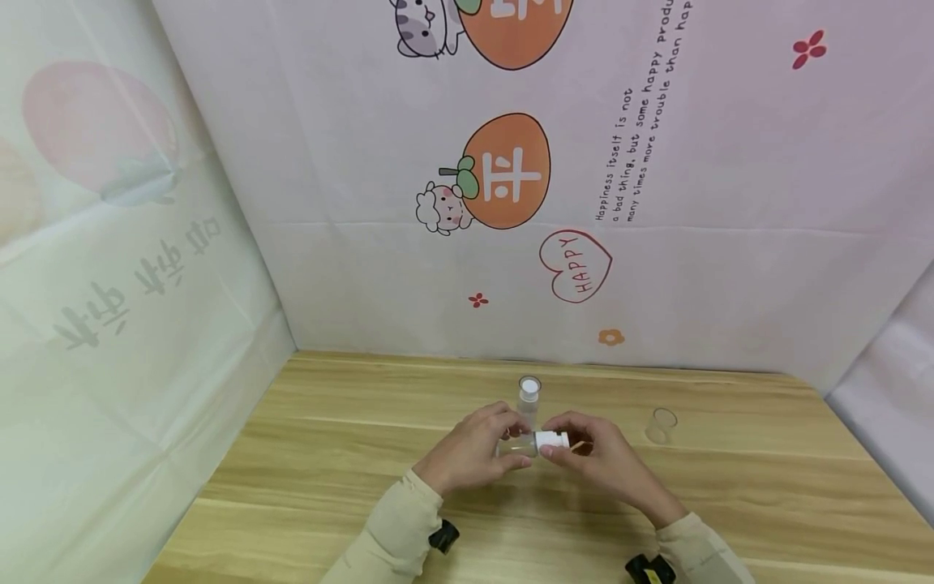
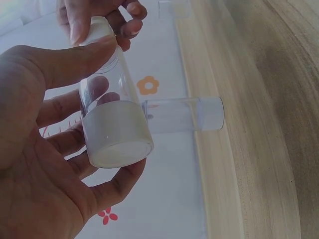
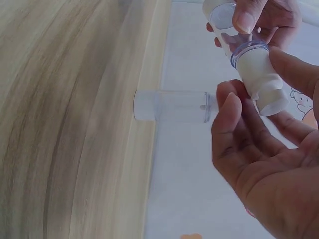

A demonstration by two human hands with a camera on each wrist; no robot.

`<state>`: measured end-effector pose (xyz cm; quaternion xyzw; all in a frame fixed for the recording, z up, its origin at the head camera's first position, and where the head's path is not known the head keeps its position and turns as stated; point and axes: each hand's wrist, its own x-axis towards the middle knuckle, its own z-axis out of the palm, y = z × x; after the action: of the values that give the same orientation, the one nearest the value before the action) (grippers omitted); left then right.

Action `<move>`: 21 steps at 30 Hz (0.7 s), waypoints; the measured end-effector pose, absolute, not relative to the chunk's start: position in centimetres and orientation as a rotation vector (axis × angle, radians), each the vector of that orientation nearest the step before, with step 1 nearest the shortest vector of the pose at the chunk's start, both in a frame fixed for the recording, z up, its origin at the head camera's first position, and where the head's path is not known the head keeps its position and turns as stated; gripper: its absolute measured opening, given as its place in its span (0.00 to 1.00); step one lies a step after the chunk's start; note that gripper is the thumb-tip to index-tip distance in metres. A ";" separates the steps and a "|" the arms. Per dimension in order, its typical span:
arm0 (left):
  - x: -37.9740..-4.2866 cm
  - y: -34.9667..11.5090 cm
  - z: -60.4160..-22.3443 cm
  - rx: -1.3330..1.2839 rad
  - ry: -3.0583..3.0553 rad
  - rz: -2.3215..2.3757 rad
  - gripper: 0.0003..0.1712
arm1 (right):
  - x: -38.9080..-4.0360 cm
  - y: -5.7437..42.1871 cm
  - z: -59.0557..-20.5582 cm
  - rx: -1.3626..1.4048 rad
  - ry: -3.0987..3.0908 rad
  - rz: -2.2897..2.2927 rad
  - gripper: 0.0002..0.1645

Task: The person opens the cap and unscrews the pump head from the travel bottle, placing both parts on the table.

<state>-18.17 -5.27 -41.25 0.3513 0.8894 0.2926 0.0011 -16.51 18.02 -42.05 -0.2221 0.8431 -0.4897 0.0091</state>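
Note:
My left hand (image 1: 477,450) grips a clear, empty-looking pump bottle (image 2: 118,132) with a broad white base, its thumb and fingers wrapped round the body. The bottle lies tilted sideways, its neck toward the right. On that neck sits a white pump top (image 3: 259,74), which my right hand (image 1: 606,458) holds between thumb and fingers. The right hand's other fingers are bent below the pump top in the right wrist view. Just behind the hands, a second clear bottle (image 1: 529,399) with a white top stands upright on the table, partly hidden by the left hand.
A clear cap (image 1: 661,427) stands on the wooden table (image 1: 766,487) to the right of the hands. Behind the table hangs a printed white cloth (image 1: 365,284), with another cloth (image 1: 109,324) along the left side.

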 end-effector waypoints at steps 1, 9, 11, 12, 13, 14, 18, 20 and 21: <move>-18.2 -5.3 -41.2 1.100 2.791 0.919 0.20 | -16.5 18.0 -42.1 -0.715 2.636 -1.536 0.14; -18.3 -5.3 -41.3 1.097 2.783 0.930 0.20 | -16.6 17.9 -42.5 -0.963 2.763 -1.534 0.18; -18.3 -5.3 -41.3 1.095 2.777 0.935 0.19 | -16.5 17.8 -42.6 -1.019 2.786 -1.531 0.20; -18.3 -5.4 -41.3 1.092 2.774 0.937 0.19 | -16.5 17.8 -42.6 -1.043 2.794 -1.531 0.21; -18.2 -5.4 -41.3 1.089 2.771 0.940 0.19 | -16.4 17.8 -42.6 -1.066 2.802 -1.529 0.22; -18.2 -5.4 -41.3 1.085 2.769 0.944 0.19 | -16.4 17.8 -42.5 -1.083 2.808 -1.527 0.23; -18.2 -5.5 -41.3 1.077 2.769 0.949 0.19 | -16.5 17.8 -42.6 -1.121 2.810 -1.529 0.25; -18.2 -5.5 -41.3 1.081 2.772 0.948 0.19 | -16.5 17.9 -42.6 -1.099 2.805 -1.532 0.25; -18.2 -5.5 -41.3 1.084 2.775 0.944 0.19 | -16.5 17.9 -42.6 -1.065 2.799 -1.536 0.25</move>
<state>-18.24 -5.51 -41.30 0.3468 0.8879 0.3020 0.0083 -16.47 17.88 -42.58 -0.3144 0.8265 -0.4534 -0.1117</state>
